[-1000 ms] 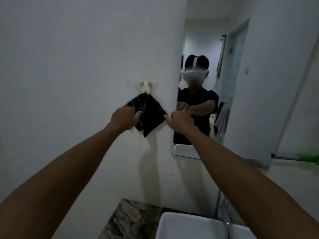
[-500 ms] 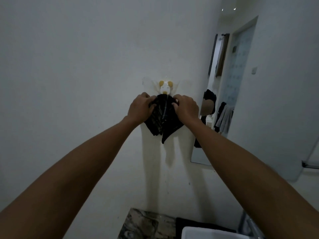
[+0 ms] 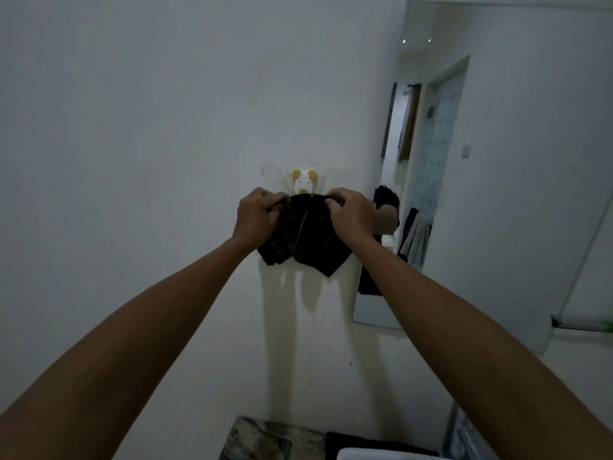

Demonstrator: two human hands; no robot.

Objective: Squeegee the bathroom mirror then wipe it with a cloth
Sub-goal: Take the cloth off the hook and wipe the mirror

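Observation:
A black cloth [image 3: 308, 240] hangs on the white wall just under a white wall hook with yellow dots [image 3: 304, 181]. My left hand [image 3: 257, 215] grips the cloth's upper left edge, and my right hand [image 3: 350, 215] pinches its upper right edge, so the cloth is stretched between them below the hook. The bathroom mirror [image 3: 497, 161] hangs on the wall to the right. At the far right edge, a squeegee with a green part [image 3: 583, 324] shows near the mirror's lower corner.
A marbled countertop [image 3: 262, 438] and the white rim of a sink [image 3: 371, 454] lie below at the bottom edge. A metal tap [image 3: 462, 433] stands to the right of the sink. The mirror reflects a doorway and hanging towels.
Both hands rose from the cloth's lower corners to its top edge by the hook and now spread it wider. My view turned left and tilted up.

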